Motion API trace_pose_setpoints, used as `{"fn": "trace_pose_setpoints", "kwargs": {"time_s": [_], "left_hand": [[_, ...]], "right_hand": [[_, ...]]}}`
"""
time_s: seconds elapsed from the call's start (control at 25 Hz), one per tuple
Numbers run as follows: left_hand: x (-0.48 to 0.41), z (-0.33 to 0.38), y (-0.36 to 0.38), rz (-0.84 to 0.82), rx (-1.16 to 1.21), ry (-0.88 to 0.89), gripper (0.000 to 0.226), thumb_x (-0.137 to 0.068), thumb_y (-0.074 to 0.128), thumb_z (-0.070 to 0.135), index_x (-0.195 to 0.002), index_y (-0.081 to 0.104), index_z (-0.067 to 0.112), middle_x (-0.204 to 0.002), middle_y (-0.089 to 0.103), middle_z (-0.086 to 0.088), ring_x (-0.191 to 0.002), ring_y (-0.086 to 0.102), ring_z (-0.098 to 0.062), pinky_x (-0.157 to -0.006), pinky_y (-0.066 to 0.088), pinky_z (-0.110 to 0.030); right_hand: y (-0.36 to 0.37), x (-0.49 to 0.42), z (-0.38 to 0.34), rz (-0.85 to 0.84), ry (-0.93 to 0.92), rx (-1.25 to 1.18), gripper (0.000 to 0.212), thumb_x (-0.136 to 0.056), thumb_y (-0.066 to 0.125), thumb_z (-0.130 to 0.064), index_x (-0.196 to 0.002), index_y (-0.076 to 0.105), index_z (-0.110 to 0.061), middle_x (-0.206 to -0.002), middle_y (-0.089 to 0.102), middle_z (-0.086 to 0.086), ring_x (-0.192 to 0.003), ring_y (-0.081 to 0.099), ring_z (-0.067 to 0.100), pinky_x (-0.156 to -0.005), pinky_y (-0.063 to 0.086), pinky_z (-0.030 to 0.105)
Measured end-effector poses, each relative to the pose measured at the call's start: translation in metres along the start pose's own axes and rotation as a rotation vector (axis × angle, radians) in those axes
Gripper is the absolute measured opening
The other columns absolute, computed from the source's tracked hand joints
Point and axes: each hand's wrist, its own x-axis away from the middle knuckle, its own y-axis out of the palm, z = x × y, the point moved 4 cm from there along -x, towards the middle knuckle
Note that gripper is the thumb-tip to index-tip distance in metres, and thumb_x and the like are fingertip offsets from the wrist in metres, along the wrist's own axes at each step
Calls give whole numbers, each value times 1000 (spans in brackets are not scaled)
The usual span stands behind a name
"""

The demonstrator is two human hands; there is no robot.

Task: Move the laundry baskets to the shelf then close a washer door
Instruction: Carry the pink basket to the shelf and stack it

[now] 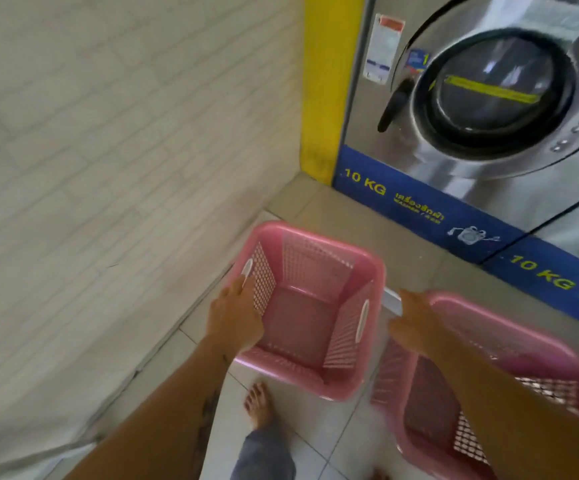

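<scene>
Two empty pink laundry baskets hang above the tiled floor. My left hand point(235, 315) grips the left rim of the left basket point(310, 306), by its white handle slot. The rim of the right basket point(509, 372) is held by my right hand point(414, 322), with my forearm lying across its opening. A steel washer point(488, 98) stands at the upper right, and its round glass door point(495, 88) looks slightly ajar, with a black handle on its left side. No shelf is in view.
A pale brick-pattern wall point(108, 133) runs along the left. A yellow post point(326, 81) stands between wall and washer. A blue "10 KG" base strip point(419, 206) runs under the machines. My bare foot point(258, 407) is on the tiles below the baskets.
</scene>
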Motion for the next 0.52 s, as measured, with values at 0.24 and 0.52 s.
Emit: {"fn": "trace_pose_setpoints", "kwargs": {"time_s": [0.24,0.52], "left_hand": [[-114,-83,90,-64,-134,71,95,-71,59,26,-151,9,20,-161,12,-10,-148,13,-32,-117,17,-54],[-176,-114,140,-108,-273,229,108,-72,69,25,-154,0,10,-161,-7,-17,-149,-4,-36,-118,17,-55]], "right_hand": [[89,-106,-5,84,97,-66,91,-68,63,-15,-147,19,-25,-137,38,8,-115,51,32,-78,49,30],[147,-148,21,276,171,78,95,-76,59,-14,-152,2,-17,-161,3,7,-141,23,41,-104,37,58]]}}
